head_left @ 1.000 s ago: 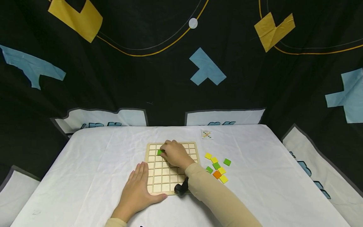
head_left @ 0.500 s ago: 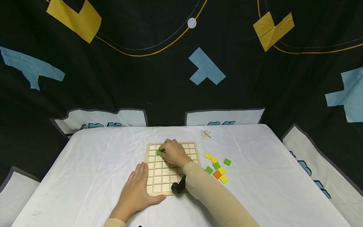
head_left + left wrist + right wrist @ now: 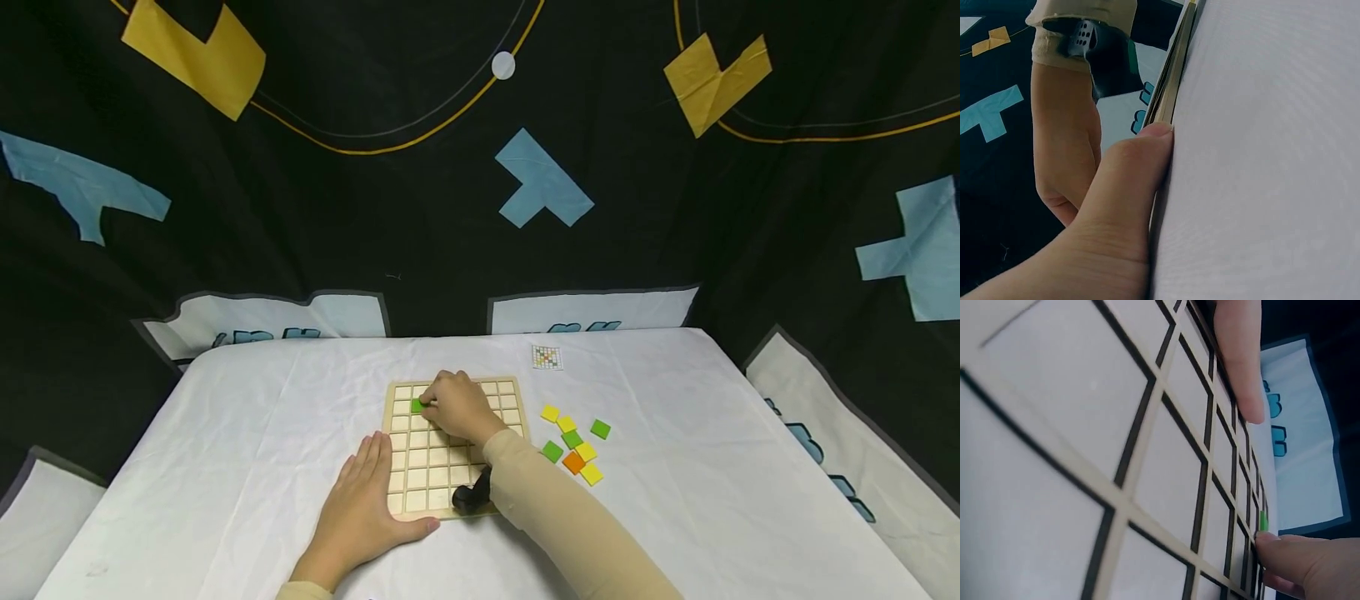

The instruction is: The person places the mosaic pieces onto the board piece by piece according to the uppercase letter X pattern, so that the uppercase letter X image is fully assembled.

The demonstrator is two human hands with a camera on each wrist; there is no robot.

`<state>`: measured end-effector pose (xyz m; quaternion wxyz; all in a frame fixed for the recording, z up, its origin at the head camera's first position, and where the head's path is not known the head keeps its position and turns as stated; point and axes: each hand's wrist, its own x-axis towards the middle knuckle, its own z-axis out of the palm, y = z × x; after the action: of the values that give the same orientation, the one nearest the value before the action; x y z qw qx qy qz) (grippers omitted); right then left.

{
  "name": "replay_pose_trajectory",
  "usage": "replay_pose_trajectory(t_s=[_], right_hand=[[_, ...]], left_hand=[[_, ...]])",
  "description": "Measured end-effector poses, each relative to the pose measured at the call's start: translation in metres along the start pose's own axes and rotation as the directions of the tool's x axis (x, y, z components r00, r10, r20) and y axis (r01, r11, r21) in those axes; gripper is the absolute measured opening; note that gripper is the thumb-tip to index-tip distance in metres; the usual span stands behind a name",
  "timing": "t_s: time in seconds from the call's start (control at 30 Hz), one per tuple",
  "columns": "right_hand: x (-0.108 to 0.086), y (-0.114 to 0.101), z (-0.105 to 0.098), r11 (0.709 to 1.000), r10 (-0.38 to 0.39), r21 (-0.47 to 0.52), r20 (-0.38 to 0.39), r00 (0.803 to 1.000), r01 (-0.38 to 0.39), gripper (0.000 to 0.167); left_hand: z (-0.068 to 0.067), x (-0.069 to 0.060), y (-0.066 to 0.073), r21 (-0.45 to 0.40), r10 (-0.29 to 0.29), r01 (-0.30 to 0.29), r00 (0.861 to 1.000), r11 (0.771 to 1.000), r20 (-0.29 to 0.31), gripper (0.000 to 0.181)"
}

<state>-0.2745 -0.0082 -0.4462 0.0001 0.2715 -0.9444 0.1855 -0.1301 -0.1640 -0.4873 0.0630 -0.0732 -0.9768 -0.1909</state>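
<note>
My left hand [image 3: 356, 504] lies along the near left side of a wooden grid board [image 3: 417, 457], fingers straight and thumb stretched along the front edge. In the left wrist view that thumb [image 3: 1125, 181] touches the board's edge [image 3: 1172, 81]. My right hand [image 3: 460, 406] reaches over the board and pinches a green square tile [image 3: 417, 406] in the far left part of the grid. The right wrist view shows the tile [image 3: 1264, 520] at the fingertips [image 3: 1269, 537], low against the board; whether it sits fully in a cell cannot be told. My right forearm hides part of the grid.
Right of the board lie loose square tiles: several yellow ones [image 3: 591, 474], green ones [image 3: 600, 429] and one orange tile [image 3: 573, 462]. A small printed grid card [image 3: 547, 357] lies behind them. A black wrist camera [image 3: 472, 497] hangs under my right wrist. White cloth [image 3: 712, 483] covers the table.
My right hand has shifted slightly left over the board, the green tile moving with it. My left hand has stayed at the board's edge. The loose tiles have not moved.
</note>
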Motion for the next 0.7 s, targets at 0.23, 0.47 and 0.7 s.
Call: replay_pose_trajectory(t_s=[0.23, 0.47, 0.7], right_hand=[[-0.012, 0.011, -0.011, 0.999, -0.032, 0.036, -0.004, 0.999, 0.032, 0.022], [-0.037, 0.037, -0.033, 0.996, -0.028, 0.088, -0.007, 1.000, 0.028, 0.032], [-0.071, 0.076, -0.051, 0.993, 0.076, 0.094, -0.056, 0.996, -0.070, 0.036]], left_hand=[[0.000, -0.001, 0.001, -0.006, 0.002, -0.002, 1.000, 1.000, -0.019, 0.140], [0.003, 0.000, 0.000, -0.007, -0.007, 0.007, 1.000, 1.000, -0.019, 0.141], [0.005, -0.001, -0.001, -0.020, -0.020, 0.020, 1.000, 1.000, -0.023, 0.141]])
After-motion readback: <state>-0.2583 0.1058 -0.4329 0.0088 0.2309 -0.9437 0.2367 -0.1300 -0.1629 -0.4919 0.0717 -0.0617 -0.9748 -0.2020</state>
